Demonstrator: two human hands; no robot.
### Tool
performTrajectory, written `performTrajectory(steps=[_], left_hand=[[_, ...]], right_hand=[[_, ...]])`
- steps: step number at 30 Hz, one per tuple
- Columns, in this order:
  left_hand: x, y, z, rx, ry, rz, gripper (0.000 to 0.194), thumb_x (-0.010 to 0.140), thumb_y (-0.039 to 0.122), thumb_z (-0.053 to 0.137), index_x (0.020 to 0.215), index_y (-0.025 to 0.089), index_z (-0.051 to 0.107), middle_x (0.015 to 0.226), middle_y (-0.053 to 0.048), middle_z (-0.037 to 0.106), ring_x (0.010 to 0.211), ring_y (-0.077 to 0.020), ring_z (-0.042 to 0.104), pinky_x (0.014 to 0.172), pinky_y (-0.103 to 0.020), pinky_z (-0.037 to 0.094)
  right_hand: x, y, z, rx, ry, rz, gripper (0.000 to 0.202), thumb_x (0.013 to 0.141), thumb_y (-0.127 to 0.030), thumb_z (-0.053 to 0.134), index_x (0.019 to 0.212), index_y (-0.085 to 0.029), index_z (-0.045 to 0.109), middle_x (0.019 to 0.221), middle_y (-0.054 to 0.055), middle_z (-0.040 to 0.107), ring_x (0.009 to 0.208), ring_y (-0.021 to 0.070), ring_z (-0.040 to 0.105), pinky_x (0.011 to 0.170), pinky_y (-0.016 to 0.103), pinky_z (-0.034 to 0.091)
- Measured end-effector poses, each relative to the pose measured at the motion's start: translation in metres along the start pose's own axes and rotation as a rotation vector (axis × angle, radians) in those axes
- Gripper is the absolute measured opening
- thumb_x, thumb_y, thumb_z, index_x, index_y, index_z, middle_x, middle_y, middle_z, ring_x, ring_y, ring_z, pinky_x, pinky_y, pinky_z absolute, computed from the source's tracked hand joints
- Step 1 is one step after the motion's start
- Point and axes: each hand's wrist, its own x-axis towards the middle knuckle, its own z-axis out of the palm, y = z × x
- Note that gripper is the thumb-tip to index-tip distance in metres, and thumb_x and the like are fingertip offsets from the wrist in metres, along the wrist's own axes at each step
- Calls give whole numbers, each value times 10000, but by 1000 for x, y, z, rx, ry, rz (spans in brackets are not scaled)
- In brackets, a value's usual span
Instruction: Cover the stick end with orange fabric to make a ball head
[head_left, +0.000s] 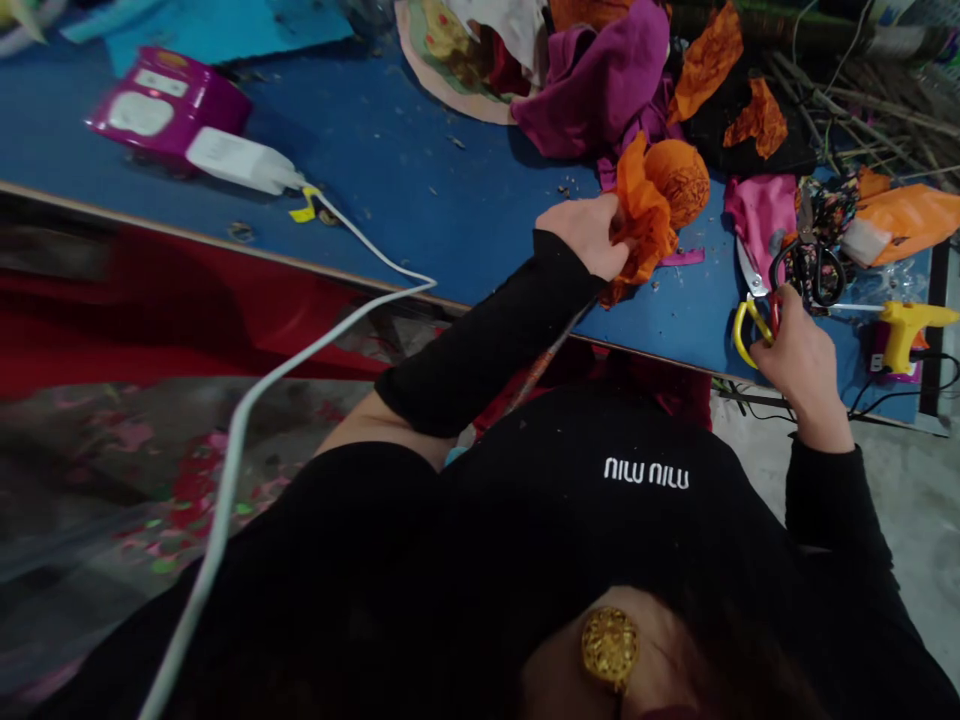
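Observation:
My left hand (589, 235) is closed on the loose, gathered edge of a crinkled orange cloth (643, 215). The cloth joins a round orange ball (679, 182) with dark marks on it, just beyond my fingers. Off to the right, my right hand (802, 360) has its fingers closed at the handles of the scissors (744, 335), which show a yellow loop and a red part. The scissor blades point away from me, over a piece of pink cloth (761, 215). A black-handled pair of scissors (829, 275) lies just past my right fingers.
On the blue table (360, 130) sit a purple power box (180, 110) with a white plug (244, 160) and its cable (240, 430). Purple cloth (592, 80) and dry twigs (877, 120) lie at the back. A yellow glue gun (904, 330) is near the right edge.

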Motion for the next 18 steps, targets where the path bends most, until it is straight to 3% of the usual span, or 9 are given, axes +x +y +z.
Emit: performTrajectory(steps=[3, 7, 9, 12, 15, 18], left_hand=[[-1, 2, -3, 11, -7, 56, 180, 882, 296, 677, 1026, 198, 725, 1097, -78, 780, 1076, -298, 719, 924, -382, 541], [6, -4, -6, -71, -36, 67, 202, 883, 256, 645, 1043, 192, 750, 1124, -76, 785, 1112, -280, 714, 978, -375, 528], [11, -8, -7, -130, -62, 48, 188, 879, 290, 659, 1017, 210, 758, 1076, -58, 789, 1063, -253, 711, 960, -360, 526], [15, -11, -8, -214, -97, -10, 203, 875, 360, 697, 984, 207, 775, 958, -41, 785, 965, -231, 702, 913, -353, 530], [15, -11, -10, -281, -128, -70, 252, 871, 366, 724, 995, 162, 804, 912, -58, 782, 901, -233, 712, 886, -352, 548], [16, -12, -12, -317, -162, -101, 245, 869, 321, 713, 1004, 150, 824, 909, -68, 786, 889, -241, 732, 870, -345, 566]], right_hand=[[-11, 14, -6, 132, -16, 29, 665, 783, -311, 673, 1430, -178, 600, 1009, 145, 741, 832, 301, 680, 784, 443, 552], [-36, 20, -7, 841, -134, 16, 700, 778, -403, 771, 1436, -246, 589, 836, 5, 632, 614, 145, 546, 596, 308, 488], [-47, 10, -5, 1195, -277, -9, 712, 782, -397, 811, 1440, -281, 566, 853, -19, 606, 569, 104, 520, 515, 260, 424], [-50, -17, 1, 1518, -497, -87, 688, 766, -395, 866, 1385, -289, 585, 861, -28, 598, 549, 75, 495, 470, 229, 370], [-39, -44, 10, 1716, -699, -208, 837, 646, -622, 923, 1339, -280, 600, 912, -17, 585, 588, 64, 452, 488, 228, 376], [-29, -59, 18, 1744, -801, -280, 932, 595, -850, 813, 1289, -266, 601, 922, -4, 568, 615, 75, 448, 490, 232, 387]])
